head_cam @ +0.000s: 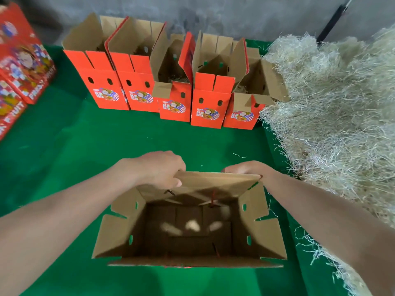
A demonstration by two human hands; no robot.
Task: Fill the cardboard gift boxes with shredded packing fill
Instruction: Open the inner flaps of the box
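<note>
An open cardboard gift box (119, 238) stands on the green cloth right below me, brown inside and holding no fill. My left hand (158, 167) grips the left end of its far flap (215, 181), thumb over the edge. At the flap's right end my right hand (248, 168) holds the top edge, its fingers behind the card. A big pile of pale shredded fill (333, 107) lies along the right side. Several red gift boxes (175, 82) stand open in a row at the back; two of them show a little fill inside.
The green cloth (85, 150) covers the table. Closed red printed boxes (19, 67) are stacked at the far left. Loose fill strands (312, 246) trail along the right edge near my right arm. A grey wall runs behind the row.
</note>
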